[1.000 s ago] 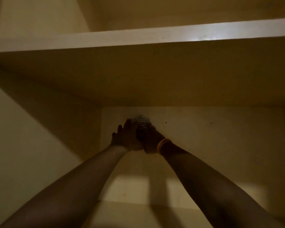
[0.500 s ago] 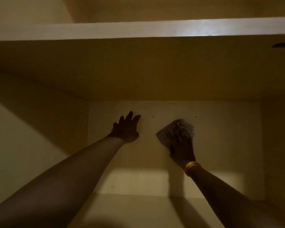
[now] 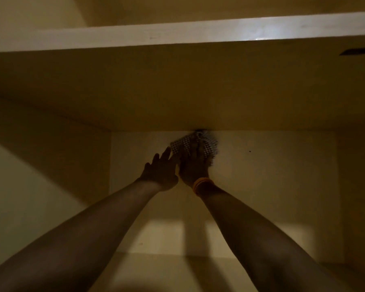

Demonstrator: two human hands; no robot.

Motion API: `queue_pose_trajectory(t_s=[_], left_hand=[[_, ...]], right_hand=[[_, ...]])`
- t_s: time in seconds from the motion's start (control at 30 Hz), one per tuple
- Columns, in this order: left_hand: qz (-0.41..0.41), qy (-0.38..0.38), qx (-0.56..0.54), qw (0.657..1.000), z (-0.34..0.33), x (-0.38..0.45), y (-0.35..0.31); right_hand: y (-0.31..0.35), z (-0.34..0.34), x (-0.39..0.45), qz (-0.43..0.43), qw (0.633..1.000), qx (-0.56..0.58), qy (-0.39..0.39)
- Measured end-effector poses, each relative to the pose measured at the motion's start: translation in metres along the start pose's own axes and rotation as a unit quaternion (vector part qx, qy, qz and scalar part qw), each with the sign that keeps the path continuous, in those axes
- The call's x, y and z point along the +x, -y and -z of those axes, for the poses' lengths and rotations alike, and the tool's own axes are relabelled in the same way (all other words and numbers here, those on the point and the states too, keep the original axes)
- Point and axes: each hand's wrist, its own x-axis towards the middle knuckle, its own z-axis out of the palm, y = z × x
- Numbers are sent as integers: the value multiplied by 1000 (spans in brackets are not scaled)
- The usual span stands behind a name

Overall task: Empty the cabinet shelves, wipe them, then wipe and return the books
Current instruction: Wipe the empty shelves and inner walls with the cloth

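Observation:
Both my arms reach into a dim, bare cabinet compartment. My right hand (image 3: 193,165), with an orange bangle at the wrist, presses a checked cloth (image 3: 195,144) flat against the back wall (image 3: 272,175), high up just under the shelf above (image 3: 177,85). Beside it on the left, my left hand (image 3: 160,171) lies against the back wall with fingers spread, touching the right hand and holding nothing. No books are in view.
The lower shelf (image 3: 167,268) runs along the bottom of the compartment. Side walls close it in at the left (image 3: 40,175) and right (image 3: 356,186). A small dark slot (image 3: 355,51) marks the underside of the shelf above.
My right hand swept the cloth from the middle right of the back wall up and left to the top edge, close beside my left hand, which stayed roughly in place.

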Motion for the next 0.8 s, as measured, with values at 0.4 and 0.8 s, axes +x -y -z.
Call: queue_pose_trajectory(t_s=[0.4, 0.8], left_hand=[[-40, 11, -3, 999, 8, 15, -40], [-61, 11, 27, 998, 9, 27, -70]], right_hand=[[-164, -19, -125, 141, 976, -164, -36], [-168, 50, -49, -267, 958, 46, -91]])
